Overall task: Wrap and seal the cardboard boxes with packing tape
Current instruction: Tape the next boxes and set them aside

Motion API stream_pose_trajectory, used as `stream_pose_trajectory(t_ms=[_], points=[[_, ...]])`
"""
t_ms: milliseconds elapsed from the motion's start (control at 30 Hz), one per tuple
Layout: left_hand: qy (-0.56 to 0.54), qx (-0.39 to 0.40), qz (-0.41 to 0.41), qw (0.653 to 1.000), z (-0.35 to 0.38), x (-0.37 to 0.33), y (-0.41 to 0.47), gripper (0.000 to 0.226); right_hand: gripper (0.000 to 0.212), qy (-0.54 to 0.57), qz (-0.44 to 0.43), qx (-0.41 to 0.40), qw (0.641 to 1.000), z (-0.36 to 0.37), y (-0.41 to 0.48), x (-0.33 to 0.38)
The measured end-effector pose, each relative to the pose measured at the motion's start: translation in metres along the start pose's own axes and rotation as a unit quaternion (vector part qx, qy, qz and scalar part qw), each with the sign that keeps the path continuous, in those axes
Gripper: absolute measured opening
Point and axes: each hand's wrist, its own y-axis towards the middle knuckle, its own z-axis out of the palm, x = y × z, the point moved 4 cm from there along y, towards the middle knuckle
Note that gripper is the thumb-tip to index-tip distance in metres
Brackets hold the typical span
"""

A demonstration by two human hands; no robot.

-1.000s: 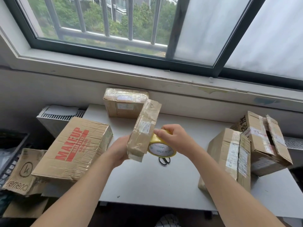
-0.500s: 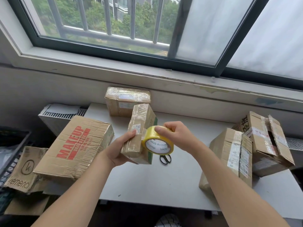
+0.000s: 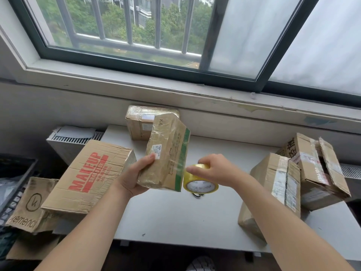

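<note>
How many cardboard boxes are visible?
6: brown box gripped by left hand; taped box at back wall; red-lettered MAKEUP box and circle-logo box, left; front-right box and open-flapped box, right. More may be hidden.

Scissors on white table; radiator left; barred window above.

Six cardboard boxes are in view: the tape-wrapped box gripped by the left hand, the back box by the wall, the MAKEUP box, the logo box at far left, and two at the right of the bench, the near right box and the open-flapped box. There is one roll of packing tape, held by the right hand, and one pair of scissors, mostly hidden behind it. Two hands, one bench and two ribbed radiators complete the count: the left radiator and the right radiator.
</note>
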Motion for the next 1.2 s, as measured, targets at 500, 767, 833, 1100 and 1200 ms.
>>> stream_pose_trajectory(t_ms=[500,767,833,1100,1200], points=[[-0.118,0.1,0.016,0.988,0.003,0.009,0.007,0.07,0.064,0.031,0.007,-0.043,0.999,0.005,0.008,-0.002],[0.012,-0.14,-0.003,0.99,-0.009,0.007,0.0,0.053,0.052,0.123,0.019,-0.077,0.989,0.014,0.009,-0.007],[0.066,-0.17,-0.003,0.983,-0.008,0.005,-0.001,0.056,0.053,0.098,0.034,-0.092,0.99,0.016,0.013,-0.005],[0.174,-0.148,-0.032,0.973,-0.036,-0.001,0.008,0.059,0.054,0.042,0.029,-0.106,0.993,0.011,0.015,-0.003],[0.193,-0.184,-0.062,0.962,-0.044,0.004,0.012,0.069,0.055,0.005,0.016,-0.111,0.994,0.013,0.015,0.0]])
